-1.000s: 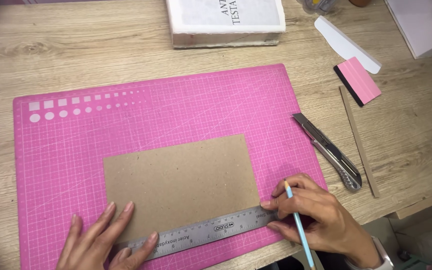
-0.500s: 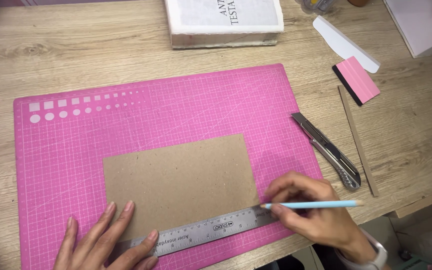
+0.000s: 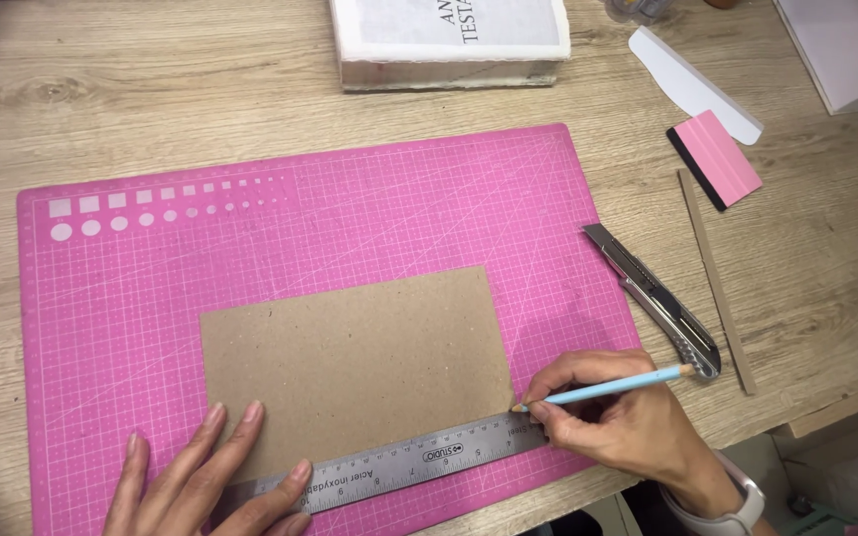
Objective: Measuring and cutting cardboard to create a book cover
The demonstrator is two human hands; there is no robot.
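Brown cardboard sheet [image 3: 355,362] (plain, rectangular, matte, clean edges) lies flat on the pink cutting mat [image 3: 350,208], toward the mat's near edge, right of centre. Left hand [image 3: 201,481], fingers spread, presses flat on a steel ruler [image 3: 399,467] lying along the sheet's near edge. Right hand [image 3: 618,422] pinches a light-blue pencil [image 3: 603,389], tip at the sheet's near right corner, just above the ruler; utility knife [image 3: 652,298] rests at the mat's right edge.

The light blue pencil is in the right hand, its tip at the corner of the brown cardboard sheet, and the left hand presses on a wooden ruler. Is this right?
Not quite: the head view shows a grey metal ruler, not a wooden one. The rest holds: the right hand holds the light blue pencil at the brown cardboard sheet corner, and the left hand presses the ruler.
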